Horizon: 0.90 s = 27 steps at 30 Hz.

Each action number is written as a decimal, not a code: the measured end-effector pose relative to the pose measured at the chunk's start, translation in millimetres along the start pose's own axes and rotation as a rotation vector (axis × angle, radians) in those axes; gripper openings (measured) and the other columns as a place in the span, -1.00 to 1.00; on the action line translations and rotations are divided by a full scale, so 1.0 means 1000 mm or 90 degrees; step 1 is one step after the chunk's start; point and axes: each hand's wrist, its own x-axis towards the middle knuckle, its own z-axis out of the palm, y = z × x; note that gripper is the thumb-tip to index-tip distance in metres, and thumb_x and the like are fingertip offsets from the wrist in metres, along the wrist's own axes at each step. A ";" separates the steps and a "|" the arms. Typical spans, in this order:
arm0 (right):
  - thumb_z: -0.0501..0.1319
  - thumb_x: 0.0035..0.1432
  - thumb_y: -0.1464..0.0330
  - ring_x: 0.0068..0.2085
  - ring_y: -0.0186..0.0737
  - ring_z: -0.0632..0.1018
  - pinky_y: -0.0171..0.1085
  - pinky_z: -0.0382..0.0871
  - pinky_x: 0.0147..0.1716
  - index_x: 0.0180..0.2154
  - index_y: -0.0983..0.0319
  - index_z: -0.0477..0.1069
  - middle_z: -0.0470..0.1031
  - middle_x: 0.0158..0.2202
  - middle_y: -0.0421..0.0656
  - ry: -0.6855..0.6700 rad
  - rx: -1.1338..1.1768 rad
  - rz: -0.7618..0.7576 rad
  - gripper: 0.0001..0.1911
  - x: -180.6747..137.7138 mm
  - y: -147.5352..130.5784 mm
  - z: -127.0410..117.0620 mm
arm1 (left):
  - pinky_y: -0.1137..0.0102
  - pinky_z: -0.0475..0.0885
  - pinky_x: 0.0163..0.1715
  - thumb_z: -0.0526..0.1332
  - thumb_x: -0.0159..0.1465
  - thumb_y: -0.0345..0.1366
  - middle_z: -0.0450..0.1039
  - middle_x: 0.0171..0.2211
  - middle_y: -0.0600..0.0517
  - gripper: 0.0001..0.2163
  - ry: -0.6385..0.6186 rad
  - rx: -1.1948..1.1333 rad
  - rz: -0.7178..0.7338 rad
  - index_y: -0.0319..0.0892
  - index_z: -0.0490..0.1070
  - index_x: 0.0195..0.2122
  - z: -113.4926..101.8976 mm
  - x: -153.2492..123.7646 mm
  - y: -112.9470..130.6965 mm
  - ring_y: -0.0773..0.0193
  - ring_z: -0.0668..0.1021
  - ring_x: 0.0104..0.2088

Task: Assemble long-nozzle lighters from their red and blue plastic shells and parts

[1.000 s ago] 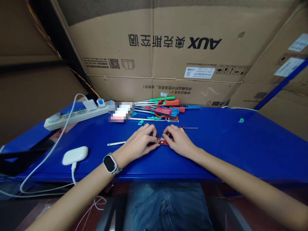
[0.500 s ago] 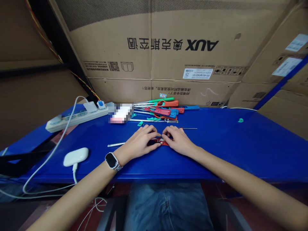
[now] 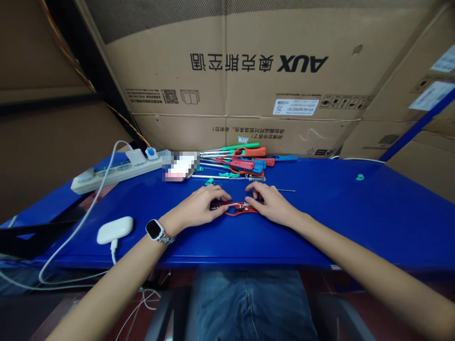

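Note:
A red long-nosed lighter [image 3: 234,211] lies opened on the blue tabletop, its white wire and small inner parts showing. My left hand [image 3: 201,207] has its thumb and fingers around the lighter's left end. Around the right end are the thumb and bent fingers of my right hand [image 3: 272,203], which hide that end. Just past the right hand a thin metal shaft [image 3: 287,191] sticks out, its other end hidden. Behind the hands lies a pile of lighters with orange [image 3: 250,151], red, blue and green handles.
A white power strip [image 3: 117,175] with plugs stands back left, near a pixelated flat item [image 3: 181,166]. A white case [image 3: 115,230] on a cable lies front left. Small green pieces [image 3: 360,177] lie about. A large cardboard box [image 3: 241,104] closes off the back.
My hands have moved apart, the left one leftward along the lighter, the right one slightly rightward. More of the red lighter's open middle now shows between them.

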 end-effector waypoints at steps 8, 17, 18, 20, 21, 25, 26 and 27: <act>0.19 0.26 0.36 -0.25 -0.24 0.47 -0.25 0.24 -0.24 -0.25 0.20 0.44 0.49 -0.25 -0.15 0.048 -0.007 -0.127 -0.93 0.000 -0.010 -0.008 | 0.36 0.42 -0.14 0.14 0.39 -0.28 0.50 -0.20 -0.01 -0.82 -0.005 -0.016 -0.007 -0.12 0.54 -0.14 0.001 0.000 -0.004 0.26 0.53 -0.23; 0.21 0.21 0.43 -0.40 -0.35 0.46 -0.35 0.17 -0.43 -0.30 0.20 0.53 0.54 -0.30 -0.19 -0.042 -0.041 -0.114 -0.89 0.007 -0.023 -0.007 | 0.36 0.42 -0.16 0.13 0.40 -0.28 0.50 -0.18 -0.01 -0.82 0.002 0.000 -0.006 -0.13 0.54 -0.15 0.004 0.000 -0.003 0.26 0.55 -0.23; 0.21 0.21 0.44 -0.39 -0.34 0.47 -0.35 0.19 -0.41 -0.30 0.21 0.53 0.54 -0.30 -0.19 -0.045 -0.049 -0.118 -0.89 0.006 -0.023 -0.007 | 0.36 0.43 -0.16 0.13 0.40 -0.28 0.50 -0.18 -0.01 -0.82 0.004 0.004 -0.004 -0.13 0.54 -0.14 0.004 0.000 -0.003 0.26 0.55 -0.23; 0.20 0.23 0.45 -0.35 -0.31 0.50 -0.34 0.22 -0.37 -0.29 0.22 0.53 0.54 -0.29 -0.17 -0.048 -0.074 -0.135 -0.87 0.005 -0.023 -0.008 | 0.35 0.43 -0.16 0.13 0.40 -0.29 0.50 -0.19 -0.02 -0.82 0.009 0.012 0.001 -0.14 0.53 -0.14 0.004 0.000 -0.002 0.26 0.55 -0.23; 0.18 0.24 0.45 -0.33 -0.30 0.51 -0.33 0.24 -0.34 -0.28 0.23 0.53 0.54 -0.28 -0.15 -0.050 -0.087 -0.146 -0.86 0.005 -0.023 -0.009 | 0.35 0.43 -0.16 0.12 0.40 -0.30 0.50 -0.19 -0.02 -0.81 0.011 0.017 0.004 -0.15 0.53 -0.14 0.005 0.000 -0.001 0.25 0.55 -0.22; 0.13 0.29 0.43 -0.31 -0.26 0.53 -0.31 0.27 -0.31 -0.25 0.26 0.53 0.53 -0.27 -0.10 -0.062 -0.125 -0.161 -0.82 0.003 -0.025 -0.010 | 0.34 0.44 -0.17 0.11 0.40 -0.31 0.49 -0.20 -0.04 -0.81 0.016 0.045 0.006 -0.17 0.52 -0.15 0.006 0.001 0.002 0.23 0.55 -0.22; 0.12 0.30 0.42 -0.32 -0.26 0.53 -0.31 0.27 -0.31 -0.24 0.26 0.52 0.53 -0.27 -0.10 -0.064 -0.132 -0.161 -0.81 0.003 -0.026 -0.010 | 0.34 0.45 -0.17 0.11 0.40 -0.32 0.49 -0.21 -0.04 -0.81 0.016 0.052 0.003 -0.17 0.52 -0.15 0.006 0.001 0.003 0.23 0.55 -0.22; 0.12 0.31 0.41 -0.32 -0.26 0.53 -0.30 0.28 -0.31 -0.24 0.26 0.52 0.53 -0.26 -0.09 -0.065 -0.139 -0.163 -0.80 0.003 -0.026 -0.010 | 0.34 0.44 -0.17 0.11 0.40 -0.32 0.49 -0.21 -0.03 -0.82 0.016 0.059 0.000 -0.18 0.52 -0.16 0.007 0.002 0.003 0.23 0.55 -0.22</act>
